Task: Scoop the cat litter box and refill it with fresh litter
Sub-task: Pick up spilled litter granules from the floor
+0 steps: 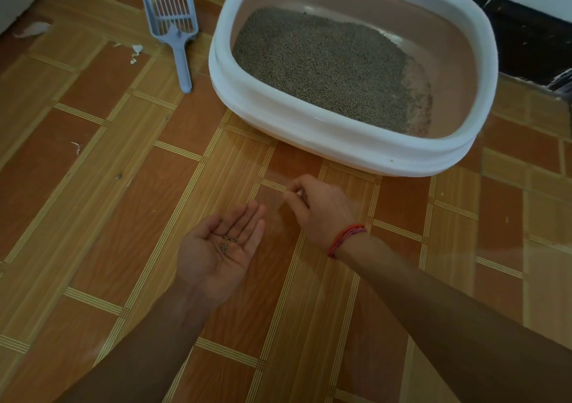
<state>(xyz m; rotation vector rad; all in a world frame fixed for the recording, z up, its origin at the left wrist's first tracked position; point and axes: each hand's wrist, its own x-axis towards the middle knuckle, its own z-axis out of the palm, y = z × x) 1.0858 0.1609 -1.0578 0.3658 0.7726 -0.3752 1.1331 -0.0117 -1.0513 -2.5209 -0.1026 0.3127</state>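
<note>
Few litter pellets (228, 241) on spread left hand (210, 263), serving as tray | right hand (322, 210) pinching, content unclear | litter box (223, 74) at 1 o'clock

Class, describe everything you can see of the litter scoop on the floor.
The litter scoop is pale blue-grey, plastic by its look: a slotted shovel head and a straight handle. It lies flat on the wood-patterned floor, left of the litter box, handle pointing toward the camera. Only the floor touches it.
</note>
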